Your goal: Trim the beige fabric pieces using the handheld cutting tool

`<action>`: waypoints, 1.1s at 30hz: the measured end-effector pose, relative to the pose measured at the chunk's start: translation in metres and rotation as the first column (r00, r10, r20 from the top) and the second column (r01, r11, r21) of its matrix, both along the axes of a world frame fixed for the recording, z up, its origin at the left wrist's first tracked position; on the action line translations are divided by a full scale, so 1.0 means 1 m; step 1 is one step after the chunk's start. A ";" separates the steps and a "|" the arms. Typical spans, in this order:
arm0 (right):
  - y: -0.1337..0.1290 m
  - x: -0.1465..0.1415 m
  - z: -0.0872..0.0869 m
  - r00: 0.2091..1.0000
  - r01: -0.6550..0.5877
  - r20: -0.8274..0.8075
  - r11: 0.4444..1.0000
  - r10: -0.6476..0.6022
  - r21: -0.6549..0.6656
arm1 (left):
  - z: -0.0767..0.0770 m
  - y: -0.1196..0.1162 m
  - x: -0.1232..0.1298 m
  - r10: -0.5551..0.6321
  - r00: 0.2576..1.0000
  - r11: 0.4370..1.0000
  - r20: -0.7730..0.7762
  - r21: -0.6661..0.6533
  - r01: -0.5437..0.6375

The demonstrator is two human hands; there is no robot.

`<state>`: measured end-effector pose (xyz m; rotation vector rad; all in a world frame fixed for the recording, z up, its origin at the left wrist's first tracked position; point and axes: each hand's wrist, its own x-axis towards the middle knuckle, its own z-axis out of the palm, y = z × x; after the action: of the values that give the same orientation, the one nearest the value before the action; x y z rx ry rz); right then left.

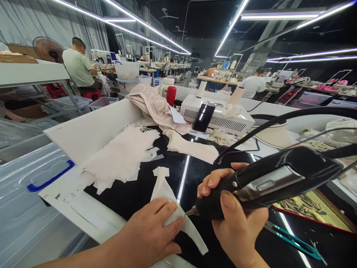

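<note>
A black handheld power tool with a metal lever and a cable is in my right hand, whose fingers wrap round its body. Its thin metal tip touches or nearly touches the edge of a white cut fabric piece. That piece lies on the glossy black tabletop. Spread over the fabric, my left hand presses it down with its fingers flat. A heap of pale fabric pieces lies further left, and a cream fabric stack lies behind.
Teal-handled snips and a red-edged tray of seeds are at the right. A phone leans on a white vented box. Lace fabric lies at the back left. A seated person is beyond.
</note>
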<state>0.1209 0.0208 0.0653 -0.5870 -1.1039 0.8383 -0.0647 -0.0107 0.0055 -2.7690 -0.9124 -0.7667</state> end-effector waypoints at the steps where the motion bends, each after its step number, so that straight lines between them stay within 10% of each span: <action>1: 0.001 0.000 0.001 1.000 0.006 -0.005 1.000 -0.006 0.005 | 0.000 0.000 0.000 -0.001 1.000 1.000 0.004 0.008 0.001; 33: 0.011 -0.008 0.003 0.999 0.031 -0.023 0.999 -0.031 0.022 | -0.005 -0.004 0.005 0.006 1.000 1.000 -0.007 -0.024 -0.007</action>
<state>0.1124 0.0323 0.0683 -0.5734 -1.0801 0.8027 -0.0601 -0.0143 0.0008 -2.7860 -0.9351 -0.7499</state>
